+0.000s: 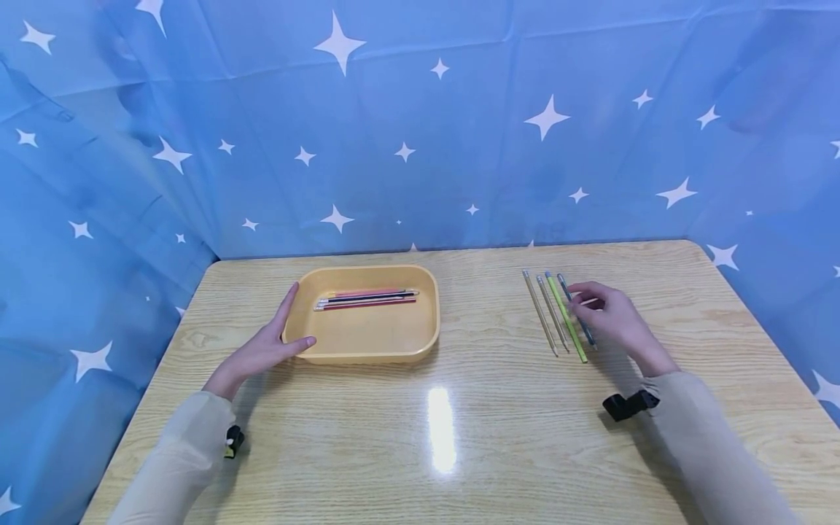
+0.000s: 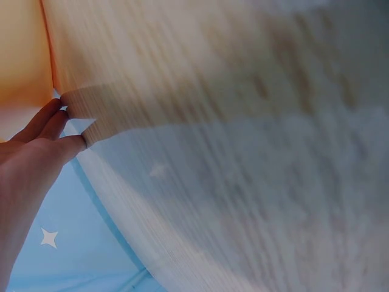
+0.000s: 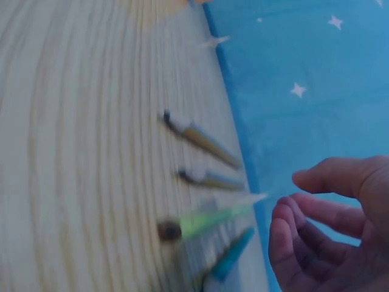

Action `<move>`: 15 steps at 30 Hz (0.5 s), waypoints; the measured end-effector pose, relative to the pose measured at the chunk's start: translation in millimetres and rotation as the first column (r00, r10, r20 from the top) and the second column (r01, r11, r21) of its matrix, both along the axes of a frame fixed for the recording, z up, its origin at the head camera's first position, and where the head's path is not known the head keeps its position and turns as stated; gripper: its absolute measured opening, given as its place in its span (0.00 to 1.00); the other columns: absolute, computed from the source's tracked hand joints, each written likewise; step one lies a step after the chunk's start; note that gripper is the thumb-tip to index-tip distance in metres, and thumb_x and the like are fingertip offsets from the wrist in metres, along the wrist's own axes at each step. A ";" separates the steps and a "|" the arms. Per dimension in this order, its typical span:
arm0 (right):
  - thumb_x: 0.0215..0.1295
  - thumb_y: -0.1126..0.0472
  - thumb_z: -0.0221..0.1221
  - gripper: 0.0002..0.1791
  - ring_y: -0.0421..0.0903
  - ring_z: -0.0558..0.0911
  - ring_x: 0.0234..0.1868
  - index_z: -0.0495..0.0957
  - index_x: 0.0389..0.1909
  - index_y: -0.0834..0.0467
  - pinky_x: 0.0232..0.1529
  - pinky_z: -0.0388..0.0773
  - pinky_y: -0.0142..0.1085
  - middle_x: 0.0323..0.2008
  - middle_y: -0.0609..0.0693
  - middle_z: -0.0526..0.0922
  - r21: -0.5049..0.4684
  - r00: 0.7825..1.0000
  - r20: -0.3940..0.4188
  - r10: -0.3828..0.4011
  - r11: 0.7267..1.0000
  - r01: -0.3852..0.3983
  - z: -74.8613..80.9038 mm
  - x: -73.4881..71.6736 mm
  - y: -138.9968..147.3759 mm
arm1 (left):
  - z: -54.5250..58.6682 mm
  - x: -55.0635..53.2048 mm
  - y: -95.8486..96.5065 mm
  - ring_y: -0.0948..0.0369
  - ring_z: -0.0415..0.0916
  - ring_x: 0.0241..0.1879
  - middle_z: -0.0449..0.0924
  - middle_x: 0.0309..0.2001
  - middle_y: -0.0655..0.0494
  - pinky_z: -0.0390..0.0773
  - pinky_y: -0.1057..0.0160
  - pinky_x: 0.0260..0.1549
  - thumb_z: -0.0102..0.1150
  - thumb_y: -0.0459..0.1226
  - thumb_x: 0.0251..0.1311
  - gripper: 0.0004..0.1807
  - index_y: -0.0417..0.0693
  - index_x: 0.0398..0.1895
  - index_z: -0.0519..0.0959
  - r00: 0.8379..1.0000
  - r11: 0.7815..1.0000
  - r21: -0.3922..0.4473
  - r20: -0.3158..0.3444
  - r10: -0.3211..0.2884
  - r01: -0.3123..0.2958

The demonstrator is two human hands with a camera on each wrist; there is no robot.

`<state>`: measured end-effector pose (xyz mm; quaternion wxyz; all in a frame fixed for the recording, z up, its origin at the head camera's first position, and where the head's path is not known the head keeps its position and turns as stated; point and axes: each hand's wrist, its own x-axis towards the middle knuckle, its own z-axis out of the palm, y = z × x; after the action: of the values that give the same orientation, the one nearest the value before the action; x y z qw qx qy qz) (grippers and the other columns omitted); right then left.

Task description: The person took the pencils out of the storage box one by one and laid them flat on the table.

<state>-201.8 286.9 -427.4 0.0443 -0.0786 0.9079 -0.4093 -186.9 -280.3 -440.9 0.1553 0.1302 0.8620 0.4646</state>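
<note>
Dark teal pencil (image 1: 587,332) is lying at the right end of a row of 4 on the right part of the tabletop (image 1: 367,437). A lime green pencil (image 1: 566,319) is lying just beside it. 2 gold pencils (image 1: 540,313) are completing the row on the left, all 4 running roughly parallel and slanting in the same direction.

The right hand (image 1: 610,312) is hovering at the dark teal pencil. Its fingers are curving loosely, the thumb is standing apart from the index finger, and nothing is showing between them in the right wrist view. Contact with the pencil is remaining unclear in the head view.

The left hand (image 1: 272,339) is spreading its thumb and extended fingers along the left end of a yellow-orange tray (image 1: 364,337), touching the rim without curling around it. The tray is resting left of the row, well apart from it. Several red, pink and dark pencils (image 1: 367,297) are lying crosswise inside, too closely bunched for an exact count.

2 pale sleeves (image 1: 715,445) are covering the forearms. A blue curtain (image 1: 459,179) with white stars is hanging behind the tabletop, and a bright reflection (image 1: 442,430) is showing on its surface.
</note>
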 end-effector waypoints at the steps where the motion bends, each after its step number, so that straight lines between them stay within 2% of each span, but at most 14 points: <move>1: 0.72 0.60 0.54 0.22 0.55 0.78 0.43 0.70 0.61 0.68 0.35 0.76 0.32 0.46 0.64 0.78 -0.005 1.000 -0.005 0.007 1.000 -0.007 0.5 -0.7 -3.5 | -0.2 -0.2 0.0 0.45 0.28 0.73 0.24 0.76 0.50 0.42 0.36 0.65 0.60 0.42 0.65 0.55 0.66 0.76 0.25 1.000 1.000 0.001 0.002 0.002 -0.002; 11: 0.70 0.63 0.55 0.20 0.54 0.77 0.42 0.73 0.59 0.68 0.38 0.76 0.36 0.45 0.62 0.79 -0.087 0.996 -0.013 0.088 0.992 -0.089 2.9 -6.7 -38.5 | -0.1 -0.8 0.6 0.45 0.28 0.73 0.24 0.76 0.50 0.41 0.37 0.65 0.60 0.42 0.65 0.55 0.64 0.76 0.26 1.000 1.000 0.004 0.008 0.008 -0.008; 15: 0.71 0.62 0.55 0.18 0.53 0.78 0.42 0.75 0.57 0.67 0.39 0.75 0.36 0.44 0.60 0.80 -0.093 0.994 -0.022 0.107 0.990 -0.109 3.7 -9.8 -53.4 | 0.7 0.1 0.6 0.45 0.28 0.73 0.24 0.76 0.50 0.41 0.37 0.65 0.60 0.42 0.65 0.55 0.65 0.76 0.25 1.000 1.000 -0.007 0.005 0.014 -0.014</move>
<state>-211.5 233.5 -423.8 0.0548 -0.1333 0.8824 -0.4479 -186.8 -279.7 -440.2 0.1548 0.1224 0.8640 0.4631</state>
